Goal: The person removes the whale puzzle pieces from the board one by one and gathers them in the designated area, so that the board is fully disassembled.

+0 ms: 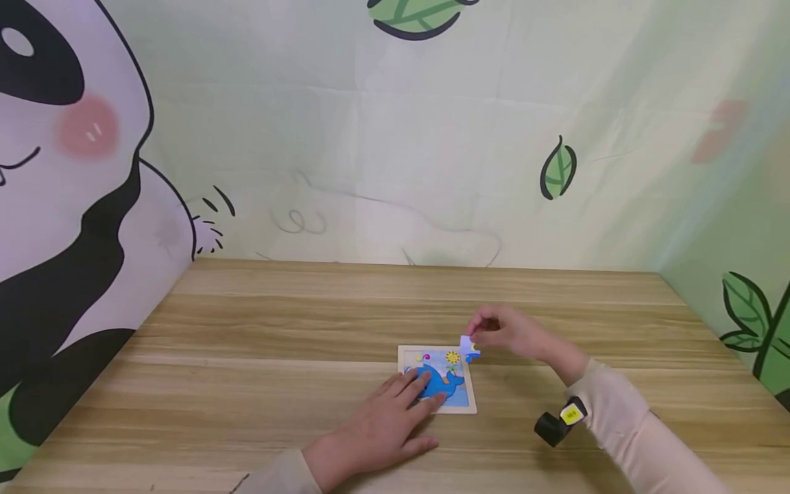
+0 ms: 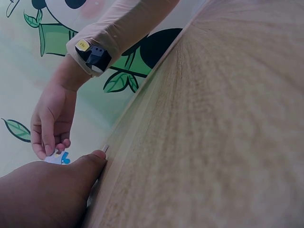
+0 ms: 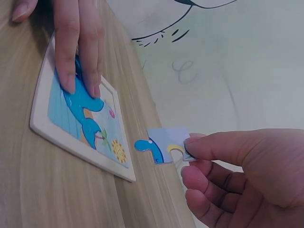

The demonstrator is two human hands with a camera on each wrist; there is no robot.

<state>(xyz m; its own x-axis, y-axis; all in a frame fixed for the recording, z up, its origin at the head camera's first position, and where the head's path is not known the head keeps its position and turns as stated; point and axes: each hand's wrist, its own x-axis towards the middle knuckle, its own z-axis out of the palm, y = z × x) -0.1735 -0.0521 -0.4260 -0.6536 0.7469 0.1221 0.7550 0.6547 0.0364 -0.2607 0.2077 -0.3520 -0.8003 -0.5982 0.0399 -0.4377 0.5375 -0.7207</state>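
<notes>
Puzzle (image 1: 439, 361) partly hidden under the left hand (image 1: 395, 416)
Its slightly spread fingers lie on the whale (image 1: 437, 381), apparently covering its head; the right hand (image 1: 509, 333) pinches a piece (image 3: 164, 141), thumb hiding one corner.

Puzzle piece (image 3: 165, 139): pale lilac ground, blue at eight o'clock, yellow arc at four o'clock in the right wrist view. Puzzle board (image 1: 458, 410): cream border; blue whale (image 1: 437, 387) on pale blue and lilac, yellow flower (image 1: 452, 357) at one o'clock. Tabletop (image 1: 278, 391): brown, streaked wood grain. Backdrop (image 1: 259, 89): pale green; in the head view, printed panda (image 1: 92, 199) at nine o'clock, black and white; leaf (image 1: 558, 171) at two o'clock, green, black-outlined. Right sleeve (image 1: 638, 425): plain beige.
</notes>
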